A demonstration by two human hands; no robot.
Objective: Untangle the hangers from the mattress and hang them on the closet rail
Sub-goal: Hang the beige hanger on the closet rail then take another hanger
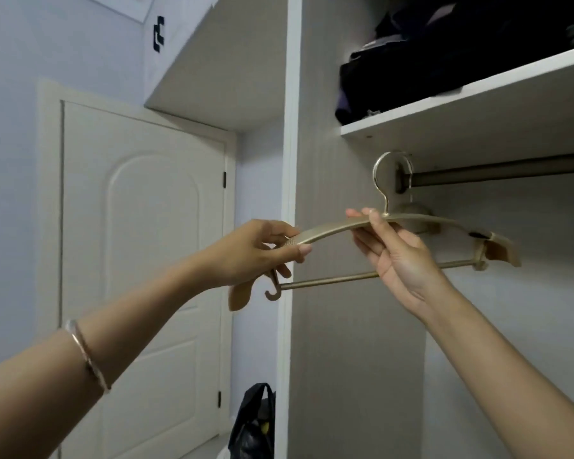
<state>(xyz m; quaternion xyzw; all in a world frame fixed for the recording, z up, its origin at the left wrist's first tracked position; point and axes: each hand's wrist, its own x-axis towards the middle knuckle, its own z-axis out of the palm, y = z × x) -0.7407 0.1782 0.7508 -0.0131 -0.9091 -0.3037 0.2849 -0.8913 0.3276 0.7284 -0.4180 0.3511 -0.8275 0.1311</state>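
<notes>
A gold-coloured hanger (332, 231) with a round metal hook and a lower bar is held up level inside the open closet. My left hand (252, 253) pinches its left shoulder end. My right hand (395, 253) grips its middle, just under the hook. The hook (383, 180) stands in front of the left end of the dark closet rail (497, 173); whether it is over the rail I cannot tell. The mattress is out of view.
A white shelf (461, 97) with dark folded clothes runs just above the rail. The closet's white side panel (290, 226) stands left of the hanger. A white door (140, 260) is at the left, and a black plastic bag (254, 425) sits low by the panel.
</notes>
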